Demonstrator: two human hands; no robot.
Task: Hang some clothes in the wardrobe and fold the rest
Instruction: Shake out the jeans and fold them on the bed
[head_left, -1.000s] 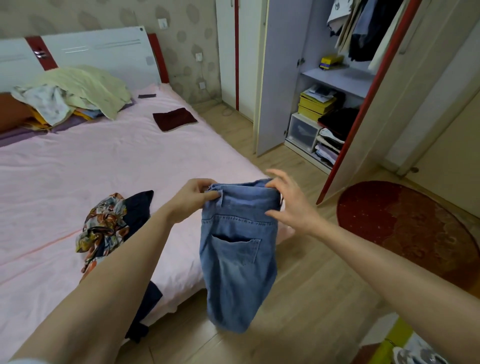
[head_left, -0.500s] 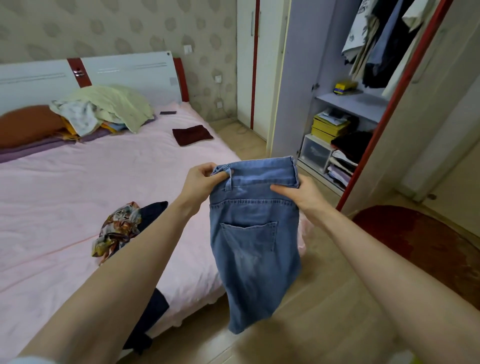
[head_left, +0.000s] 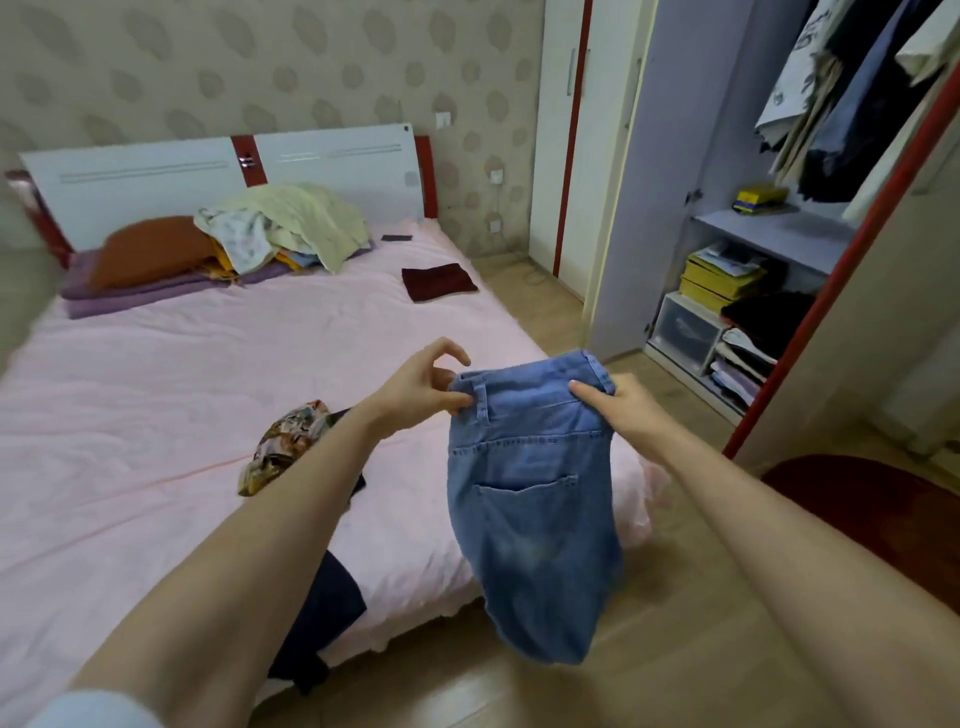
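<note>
- Left hand (head_left: 418, 387) pinches the waistband of the blue jeans (head_left: 530, 499).
- Right hand (head_left: 621, 408) grips its other side, over the near corner of the pink bed (head_left: 156, 389).

So the left hand (head_left: 415, 384) has loosened up since a second ago. It was wrapped round the waistband corner of the denim shorts (head_left: 530, 499), now only the thumb and a lower finger pinch it by the belt loop, and the index finger (head_left: 447, 351) arcs free above. The right hand (head_left: 623, 410) went from fingers spread to clamped over its corner, thumb lying across the front of the band.
</note>
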